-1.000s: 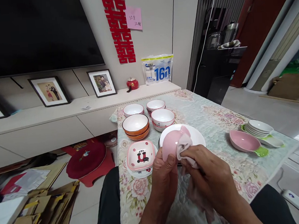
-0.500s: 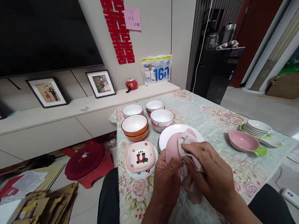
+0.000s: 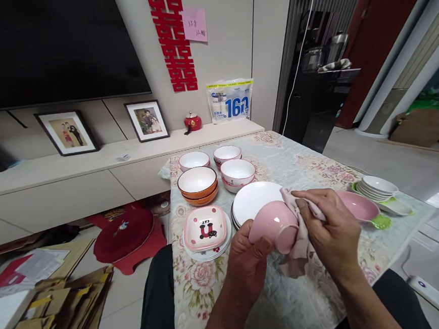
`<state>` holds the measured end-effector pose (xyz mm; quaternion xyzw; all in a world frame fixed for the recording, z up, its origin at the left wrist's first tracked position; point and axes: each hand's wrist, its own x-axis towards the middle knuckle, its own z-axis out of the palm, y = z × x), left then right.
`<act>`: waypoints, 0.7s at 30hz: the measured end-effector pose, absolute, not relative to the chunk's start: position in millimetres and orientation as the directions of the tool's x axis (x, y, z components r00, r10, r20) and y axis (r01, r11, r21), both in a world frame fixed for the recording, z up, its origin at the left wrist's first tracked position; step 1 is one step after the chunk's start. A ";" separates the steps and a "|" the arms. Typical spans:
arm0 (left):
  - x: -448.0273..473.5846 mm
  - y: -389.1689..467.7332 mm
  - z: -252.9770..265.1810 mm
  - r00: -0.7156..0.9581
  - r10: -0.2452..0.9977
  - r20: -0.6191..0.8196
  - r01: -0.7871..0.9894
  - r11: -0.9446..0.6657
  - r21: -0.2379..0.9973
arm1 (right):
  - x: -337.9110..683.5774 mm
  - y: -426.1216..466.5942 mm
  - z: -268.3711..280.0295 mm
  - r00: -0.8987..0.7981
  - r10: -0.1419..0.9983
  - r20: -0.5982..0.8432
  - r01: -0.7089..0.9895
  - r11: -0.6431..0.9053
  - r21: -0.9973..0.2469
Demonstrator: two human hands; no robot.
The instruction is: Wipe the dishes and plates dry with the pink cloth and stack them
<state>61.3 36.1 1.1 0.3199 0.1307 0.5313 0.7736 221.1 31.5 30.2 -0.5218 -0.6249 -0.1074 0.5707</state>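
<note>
A: Step in hand?

B: Wiping, I'd judge. Glossy pink ceramic-looking bowl (image 3: 267, 221), held up just below and right of frame centre; pale pink soft cloth (image 3: 303, 239) at its right side.

A: Grips?

B: Left grip (image 3: 250, 261) curled around the bowl's lower-left side, thumb on the outer wall, fingers mostly hidden behind. Right grip (image 3: 333, 226) pinches the bunched cloth, thumb and fingers closed up on it; loose end hangs below.

A: Bowl touching the stack of round white plates (image 3: 254, 194)?

B: Can't tell. It overlaps them in view, left of the shallow pink leaf-shaped dish (image 3: 354, 205) at right of frame. All over the rectangular, floral-covered surface (image 3: 202, 282).

A: Which way does it point?

B: Tipped. Round pink foot (image 3: 289, 237) faces the camera and lower right; mouth turned away, inside hidden. Centre line runs lower right to upper left. Body looks roundish, so no clear long axis; cloth covers part of the edge.

A: Next move calls for?

B: My call: left grip steady, cloth kept flat on the wall, bowl rotated to reach unwiped parts. Glossy, could slip.
</note>
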 end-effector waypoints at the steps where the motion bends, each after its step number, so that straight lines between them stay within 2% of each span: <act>1: 61.6 36.0 2.1 0.388 0.912 0.134 -0.750 0.228 0.621 | 219.4 32.7 28.0 0.173 0.482 0.859 0.818 0.416 -0.398; 3: 61.6 37.2 4.6 0.338 0.932 0.130 -0.787 0.204 0.582 | 215.1 33.4 25.6 0.118 0.454 0.883 0.845 0.422 -0.329; 4: 61.1 38.5 5.7 0.307 0.943 0.126 -0.809 0.189 0.557 | 212.6 32.9 25.5 0.096 0.478 0.873 0.825 0.453 -0.338; 8: 57.1 46.1 6.1 0.187 0.981 0.047 -0.887 0.148 0.438 | 200.3 26.9 28.9 0.067 0.635 0.770 0.648 0.559 -0.517; 11: 53.6 50.3 2.7 0.179 0.979 -0.095 -0.913 0.202 0.354 | 186.2 20.7 28.4 0.065 0.682 0.729 0.604 0.554 -0.573; 13: 52.0 51.3 1.0 0.241 0.959 -0.150 -0.906 0.278 0.321 | 176.3 18.4 25.2 0.013 0.653 0.757 0.623 0.586 -0.517; 15: 51.5 51.5 0.8 0.299 0.942 -0.152 -0.893 0.333 0.303 | 169.9 18.7 20.8 -0.080 0.569 0.818 0.650 0.652 -0.390; 17: 52.2 51.3 1.9 0.306 0.944 -0.122 -0.900 0.328 0.286 | 169.5 21.9 16.6 -0.162 0.470 0.867 0.663 0.703 -0.257; 18: 52.9 51.1 2.7 0.294 0.950 -0.103 -0.908 0.311 0.280 | 171.7 24.3 15.0 -0.169 0.446 0.879 0.670 0.706 -0.229; 19: 53.6 50.9 3.5 0.278 0.957 -0.087 -0.916 0.292 0.276 | 174.9 26.9 13.8 -0.147 0.444 0.884 0.681 0.693 -0.236; 21: 54.6 50.3 4.5 0.251 0.964 -0.082 -0.928 0.264 0.264 | 182.6 31.5 12.3 -0.017 0.510 0.860 0.695 0.624 -0.357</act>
